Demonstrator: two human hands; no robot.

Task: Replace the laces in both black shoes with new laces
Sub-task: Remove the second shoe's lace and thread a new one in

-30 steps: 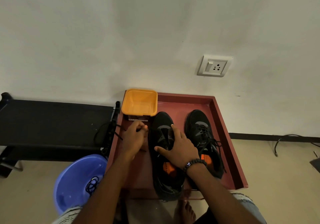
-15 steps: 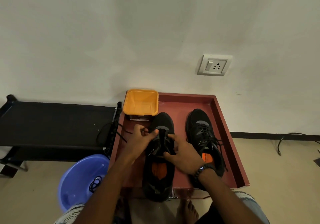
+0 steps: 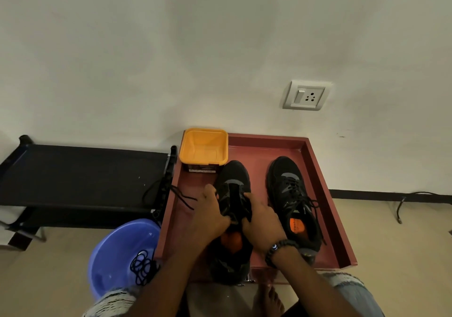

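your left hand (image 3: 212, 215) and your right hand (image 3: 263, 221) both gripped the unlaced black shoe (image 3: 233, 194), one on each flank of its open throat, fingers curled into the dark upper and tongue. that shoe lay toe toward the wall on the left half of the shallow dark-red tray (image 3: 327, 209), its heel hanging over the tray's near edge, an orange insole patch showing between your wrists. a beaded black bracelet (image 3: 278, 249) circled your right wrist.

just left of your left hand a loose black lace (image 3: 182, 198) trailed across the tray floor and looped over the tray's left rim; whether your fingers held its end, i could not tell. the second black shoe (image 3: 293, 204), fully laced, sat beside the first on the right half of the tray, apart from it, an orange label inside its heel.

an orange square plastic tub (image 3: 203, 146) stood in the tray's far left corner, nearly touching the held shoe's toe. beyond the tray, a black bench (image 3: 80, 170) ran along the wall to the left. a blue round plastic basin (image 3: 119, 253) sat on the floor below it, with a coiled black lace (image 3: 141, 266) inside. a white wall socket (image 3: 307, 95) sat above the tray.
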